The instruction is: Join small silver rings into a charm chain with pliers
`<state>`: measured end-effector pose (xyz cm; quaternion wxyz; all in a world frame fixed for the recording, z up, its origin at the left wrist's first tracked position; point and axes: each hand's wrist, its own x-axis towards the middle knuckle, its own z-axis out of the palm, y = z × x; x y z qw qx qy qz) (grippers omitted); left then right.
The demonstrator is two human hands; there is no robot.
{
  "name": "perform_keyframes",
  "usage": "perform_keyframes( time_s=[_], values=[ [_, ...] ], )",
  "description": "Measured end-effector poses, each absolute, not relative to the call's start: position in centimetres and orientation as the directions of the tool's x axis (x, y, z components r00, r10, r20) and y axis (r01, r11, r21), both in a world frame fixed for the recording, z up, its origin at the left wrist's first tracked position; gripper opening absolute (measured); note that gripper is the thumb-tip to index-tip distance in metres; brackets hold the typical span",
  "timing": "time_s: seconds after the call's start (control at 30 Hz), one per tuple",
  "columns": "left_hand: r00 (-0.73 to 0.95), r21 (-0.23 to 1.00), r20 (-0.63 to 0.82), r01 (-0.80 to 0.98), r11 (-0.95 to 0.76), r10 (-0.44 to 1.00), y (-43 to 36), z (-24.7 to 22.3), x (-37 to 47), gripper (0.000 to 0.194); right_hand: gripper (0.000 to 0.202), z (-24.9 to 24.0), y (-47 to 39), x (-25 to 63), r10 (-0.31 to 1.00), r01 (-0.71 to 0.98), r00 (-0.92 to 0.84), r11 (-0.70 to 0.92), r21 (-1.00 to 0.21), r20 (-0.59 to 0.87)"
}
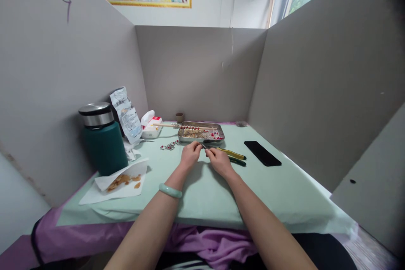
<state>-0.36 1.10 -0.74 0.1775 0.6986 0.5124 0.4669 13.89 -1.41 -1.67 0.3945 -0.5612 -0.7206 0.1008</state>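
My left hand (pixel 190 154) and my right hand (pixel 220 162) are close together over the table, just in front of a metal tray (pixel 202 140). The fingers of both are pinched. A small dark, metallic tip (pixel 204 146) shows between them at my right fingertips; its kind is unclear. Whatever my left fingers pinch is too small to make out. Pliers (pixel 233 153) with yellow and green handles lie beside my right hand, partly covered by it. Red and gold-coloured beads fill parts of the tray, and a beaded stick (pixel 193 127) rests across it. A beaded chain (pixel 170 146) lies left of the tray.
A black phone (pixel 262 153) lies at the right. On the left stand a green flask (pixel 106 145), a foil pouch (pixel 126 114) and a tissue pack (pixel 152 128). Brown flakes sit on white paper (pixel 95 194). A small brown cup (pixel 179 117) is behind. Grey partitions (pixel 202 71) enclose the table.
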Motion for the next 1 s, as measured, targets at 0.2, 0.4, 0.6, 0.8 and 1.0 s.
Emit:
perform_keyframes(
  time_s=[0.2, 0.4, 0.6, 0.8, 1.0],
  values=[
    [0.137, 0.94, 0.272, 0.174, -0.294, 0.952, 1.3, -0.4, -0.7, 0.023, 0.045, -1.4, -1.1, 14.3, 0.925, 0.522, -0.133, 0.371, -0.768, 0.356],
    [0.138, 0.951, 0.252, 0.148, -0.272, 0.958, 1.2, -0.3, -0.8, 0.024, 0.04, -1.5, -1.1, 14.5, 0.911, 0.591, -0.111, 0.382, -0.711, 0.398],
    [0.172, 0.966, 0.203, 0.128, -0.226, 0.964, 1.2, 0.0, -1.2, 0.024, 0.034, -1.5, -1.2, 14.8, 0.852, 0.707, -0.144, 0.444, -0.551, 0.502],
    [0.287, 0.991, 0.124, 0.018, -0.135, 0.95, 1.2, 0.0, -1.7, 0.021, 0.029, -1.3, -1.5, 15.4, 0.81, 0.735, -0.203, 0.497, -0.461, 0.55],
    [0.46, 0.99, 0.058, -0.141, 0.008, 0.886, 1.0, 0.2, -2.3, 0.025, 0.029, -1.2, -1.5, 15.8, 0.783, 0.67, -0.244, 0.563, -0.484, 0.572]
  ],
)
